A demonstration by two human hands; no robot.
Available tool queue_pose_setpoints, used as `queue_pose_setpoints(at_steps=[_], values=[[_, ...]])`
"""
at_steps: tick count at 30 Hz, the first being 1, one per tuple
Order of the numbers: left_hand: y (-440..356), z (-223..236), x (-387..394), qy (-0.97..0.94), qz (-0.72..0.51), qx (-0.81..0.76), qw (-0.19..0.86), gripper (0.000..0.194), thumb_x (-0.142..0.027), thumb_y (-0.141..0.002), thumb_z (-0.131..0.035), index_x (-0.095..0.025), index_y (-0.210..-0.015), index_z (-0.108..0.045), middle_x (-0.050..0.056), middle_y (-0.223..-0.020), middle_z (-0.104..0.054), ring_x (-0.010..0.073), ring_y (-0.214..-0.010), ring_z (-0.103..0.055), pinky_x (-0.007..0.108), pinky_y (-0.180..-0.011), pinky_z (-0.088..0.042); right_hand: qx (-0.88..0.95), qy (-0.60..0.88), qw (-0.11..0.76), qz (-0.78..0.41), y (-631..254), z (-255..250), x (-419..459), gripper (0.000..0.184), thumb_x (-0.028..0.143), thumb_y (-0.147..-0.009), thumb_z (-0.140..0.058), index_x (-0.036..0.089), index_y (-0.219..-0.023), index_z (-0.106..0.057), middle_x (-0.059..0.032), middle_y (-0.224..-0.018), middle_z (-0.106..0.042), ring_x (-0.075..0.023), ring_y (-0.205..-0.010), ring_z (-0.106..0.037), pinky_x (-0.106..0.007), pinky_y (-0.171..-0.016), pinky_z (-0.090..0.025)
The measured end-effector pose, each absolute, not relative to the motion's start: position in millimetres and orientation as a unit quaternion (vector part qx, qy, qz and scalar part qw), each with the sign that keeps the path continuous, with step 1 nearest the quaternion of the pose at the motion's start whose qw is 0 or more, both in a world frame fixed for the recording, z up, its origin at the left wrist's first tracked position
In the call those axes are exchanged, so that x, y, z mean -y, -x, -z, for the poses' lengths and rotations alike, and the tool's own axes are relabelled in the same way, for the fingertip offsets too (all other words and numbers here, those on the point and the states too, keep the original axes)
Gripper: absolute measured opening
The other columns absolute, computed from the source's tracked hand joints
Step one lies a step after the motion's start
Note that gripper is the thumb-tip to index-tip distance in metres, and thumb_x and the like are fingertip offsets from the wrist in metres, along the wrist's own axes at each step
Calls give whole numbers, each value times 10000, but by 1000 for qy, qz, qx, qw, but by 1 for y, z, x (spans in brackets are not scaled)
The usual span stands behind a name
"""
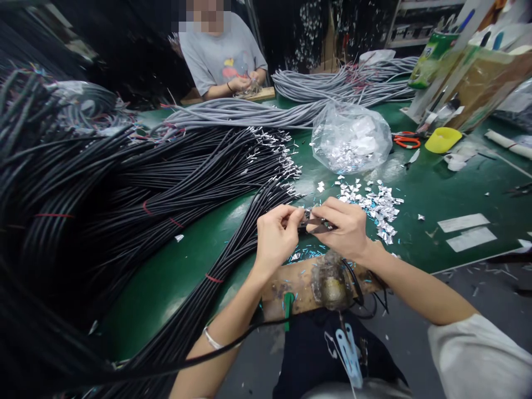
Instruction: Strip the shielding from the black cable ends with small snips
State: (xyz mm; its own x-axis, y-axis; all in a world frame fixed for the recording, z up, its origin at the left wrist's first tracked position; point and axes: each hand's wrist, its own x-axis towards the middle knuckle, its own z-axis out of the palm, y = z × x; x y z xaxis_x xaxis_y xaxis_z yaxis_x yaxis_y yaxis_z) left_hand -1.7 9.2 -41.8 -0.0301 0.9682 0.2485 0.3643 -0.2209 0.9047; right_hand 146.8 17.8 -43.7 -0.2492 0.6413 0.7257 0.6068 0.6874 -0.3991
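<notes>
My left hand (277,235) is closed in a pinch on the end of a cable; only a small part of the thin wires shows at the fingertips. Just right of it, my right hand (343,226) is wrapped round small dark snips (320,225), their blades pointing left towards the pinched end. Below and left of my hands runs a bundle of black cables (233,249), tied with a red band, with stripped silvery ends by my left hand. Scraps of foil (380,208) and bits of blue insulation (311,254) lie around my hands.
A stained wooden board (274,288) with a grimy round fixture (333,288) stands at the table edge. Large black cable bundles (166,177) fill the left. Grey cables (249,113), a plastic bag (351,138) and orange-handled scissors (407,140) lie farther back. A co-worker (224,55) sits opposite.
</notes>
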Motion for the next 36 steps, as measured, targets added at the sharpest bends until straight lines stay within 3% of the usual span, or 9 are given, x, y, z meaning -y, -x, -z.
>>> queue_pose_setpoints(at_steps=[5,11,14,19,24,26,29,32,36], values=[[0,40,-6,-589,-507,-548,309,214,-332,-792,-607,-145,-691,-626,11,-621,-607,97,-536,-521,206,-501,-395,824,357,439,-9,-143,44,-13,164,206,-768,-575,170,-617,-626,-4,-588,-561,-84,-492,-445,-236,-456,-304],[4,40,-12,-562,-538,-505,373,210,-333,-741,-669,-146,-684,-594,-22,-567,-547,70,-487,-467,189,-462,-376,692,424,564,-152,-143,29,-16,109,228,-783,-595,192,-781,-697,7,-662,-590,-82,-524,-458,-241,-506,-381],[10,36,-15,-552,-534,-481,423,248,-376,-754,-652,-139,-694,-613,-31,-529,-503,57,-444,-408,186,-419,-327,683,420,541,-255,-148,26,-25,190,304,-782,-644,200,-931,-702,-8,-780,-628,-73,-544,-455,-241,-522,-391],[17,28,-12,-602,-453,-457,474,302,-397,-794,-610,-124,-667,-628,-15,-510,-479,50,-422,-372,182,-384,-276,641,385,531,-398,-143,34,-32,228,397,-692,-726,172,-708,-693,1,-657,-601,-95,-610,-500,-249,-573,-400],[21,34,-17,-605,-397,-425,544,294,-399,-787,-630,-115,-712,-620,-19,-510,-475,52,-453,-399,178,-420,-308,511,429,479,-571,-133,47,-37,351,492,-631,-721,156,-706,-647,57,-505,-487,-53,-423,-333,-226,-429,-281],[15,44,-21,-567,-426,-433,557,292,-397,-744,-674,-117,-711,-596,-22,-526,-493,53,-466,-424,178,-435,-328,514,459,497,-528,-130,55,-40,336,484,-669,-683,154,-698,-632,45,-530,-496,-65,-451,-372,-234,-456,-316],[3,58,-25,-486,-485,-464,559,337,-402,-648,-732,-120,-645,-547,-32,-512,-488,42,-428,-418,168,-404,-306,610,486,531,-332,-129,67,-44,195,335,-760,-602,158,-678,-611,-9,-662,-566,-105,-604,-485,-261,-594,-398],[-4,61,-26,-430,-485,-497,577,324,-372,-602,-739,-116,-647,-545,-43,-522,-468,13,-364,-358,146,-350,-211,752,436,472,-147,-133,73,-47,125,121,-738,-504,170,-737,-619,-39,-783,-588,-133,-730,-513,-273,-666,-389],[8,48,-28,-445,-425,-467,635,332,-387,-622,-721,-105,-600,-546,-64,-470,-382,-7,-328,-275,147,-335,-135,773,385,467,-192,-138,66,-52,64,137,-706,-543,178,-711,-591,-21,-757,-570,-124,-693,-500,-262,-618,-364]])
